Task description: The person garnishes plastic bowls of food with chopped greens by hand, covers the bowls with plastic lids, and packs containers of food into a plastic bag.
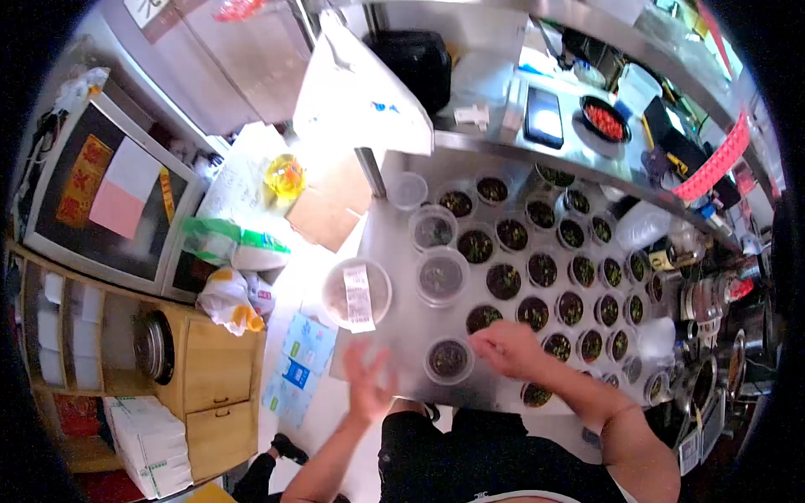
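My left hand (367, 384) is raised near the table's front edge, fingers spread and slightly blurred, with nothing in them. Just beyond it stands a round white tub (334, 295) with a printed paper slip (359, 298) across its top. My right hand (508, 349) has its fingers drawn together at the right rim of a clear plastic cup (449, 360) with dark contents. What they pinch, if anything, I cannot tell. Farther back are another clear cup (443, 275) and a lidded-looking one (433, 228). Several cups of dark and green contents (532, 313) surround the right hand.
The steel table (390, 251) carries rows of cups to the right. Above its back edge a shelf holds a phone (544, 117) and a bowl of red pieces (604, 119). Cardboard (331, 205) and a blue-patterned packet (299, 369) lie left. A person's foot (289, 449) shows below.
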A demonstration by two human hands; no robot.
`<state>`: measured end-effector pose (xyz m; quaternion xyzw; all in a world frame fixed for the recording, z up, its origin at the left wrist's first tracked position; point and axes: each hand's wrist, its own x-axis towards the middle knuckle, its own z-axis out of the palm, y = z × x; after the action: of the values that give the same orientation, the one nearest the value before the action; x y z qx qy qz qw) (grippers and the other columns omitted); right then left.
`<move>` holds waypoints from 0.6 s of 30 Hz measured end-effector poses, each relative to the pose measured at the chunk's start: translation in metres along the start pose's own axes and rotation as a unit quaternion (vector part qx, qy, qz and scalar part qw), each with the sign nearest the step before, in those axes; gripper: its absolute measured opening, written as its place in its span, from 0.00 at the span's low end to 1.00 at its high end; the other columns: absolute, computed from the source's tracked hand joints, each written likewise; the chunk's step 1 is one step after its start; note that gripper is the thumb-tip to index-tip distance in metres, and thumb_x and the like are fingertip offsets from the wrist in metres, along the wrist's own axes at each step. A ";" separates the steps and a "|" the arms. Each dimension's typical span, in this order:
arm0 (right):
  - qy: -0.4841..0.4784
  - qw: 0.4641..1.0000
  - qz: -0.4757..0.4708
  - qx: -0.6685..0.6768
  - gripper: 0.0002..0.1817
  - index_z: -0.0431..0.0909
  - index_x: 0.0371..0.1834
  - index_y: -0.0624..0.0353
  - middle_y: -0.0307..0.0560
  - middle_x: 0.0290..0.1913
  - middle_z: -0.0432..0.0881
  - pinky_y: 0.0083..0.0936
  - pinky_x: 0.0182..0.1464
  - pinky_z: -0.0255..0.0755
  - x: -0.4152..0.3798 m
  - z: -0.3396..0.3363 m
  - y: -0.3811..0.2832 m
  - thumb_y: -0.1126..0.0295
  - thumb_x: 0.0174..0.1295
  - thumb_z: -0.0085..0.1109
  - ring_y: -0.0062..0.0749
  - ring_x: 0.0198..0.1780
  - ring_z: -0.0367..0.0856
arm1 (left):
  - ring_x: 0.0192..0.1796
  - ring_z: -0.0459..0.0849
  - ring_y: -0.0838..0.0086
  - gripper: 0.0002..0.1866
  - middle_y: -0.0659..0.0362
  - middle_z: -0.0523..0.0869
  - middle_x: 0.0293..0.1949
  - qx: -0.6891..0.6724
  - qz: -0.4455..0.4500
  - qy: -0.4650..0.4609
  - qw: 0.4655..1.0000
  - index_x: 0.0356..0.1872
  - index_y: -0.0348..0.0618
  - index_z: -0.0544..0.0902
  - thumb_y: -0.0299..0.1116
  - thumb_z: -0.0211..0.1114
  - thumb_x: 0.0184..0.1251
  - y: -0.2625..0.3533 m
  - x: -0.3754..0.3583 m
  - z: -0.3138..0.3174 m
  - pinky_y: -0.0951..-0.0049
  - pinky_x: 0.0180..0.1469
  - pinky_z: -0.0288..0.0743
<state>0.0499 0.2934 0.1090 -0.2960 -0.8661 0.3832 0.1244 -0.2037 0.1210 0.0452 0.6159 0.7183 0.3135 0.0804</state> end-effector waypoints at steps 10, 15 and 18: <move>0.275 0.896 -0.159 -0.311 0.25 0.76 0.47 0.59 0.51 0.51 0.74 0.43 0.55 0.71 0.340 -0.055 -0.020 0.57 0.49 0.70 0.48 0.56 0.73 | 0.52 0.82 0.55 0.42 0.43 0.82 0.51 -0.209 -0.211 0.264 0.918 0.62 0.29 0.66 0.42 0.77 0.51 -0.130 0.403 0.000 0.62 0.54 0.74; 0.381 0.859 -0.148 -0.308 0.28 0.77 0.47 0.62 0.55 0.49 0.77 0.45 0.55 0.69 0.384 -0.052 0.011 0.60 0.43 0.73 0.50 0.54 0.74 | 0.41 0.86 0.69 0.21 0.56 0.87 0.38 -0.315 -0.151 0.110 0.931 0.54 0.32 0.77 0.36 0.67 0.66 -0.152 0.369 0.007 0.71 0.44 0.77; 0.392 0.898 -0.128 -0.155 0.18 0.79 0.46 0.60 0.55 0.45 0.81 0.44 0.57 0.67 0.377 -0.046 0.010 0.66 0.52 0.66 0.46 0.53 0.76 | 0.45 0.84 0.71 0.20 0.55 0.86 0.45 -0.236 -0.070 0.032 0.969 0.58 0.34 0.75 0.34 0.61 0.70 -0.156 0.338 -0.035 0.72 0.45 0.77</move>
<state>-0.2250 0.5549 0.1289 -0.3245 -0.8260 0.0784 0.4541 -0.4284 0.4178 0.0793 0.5177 0.6676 0.4867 0.2222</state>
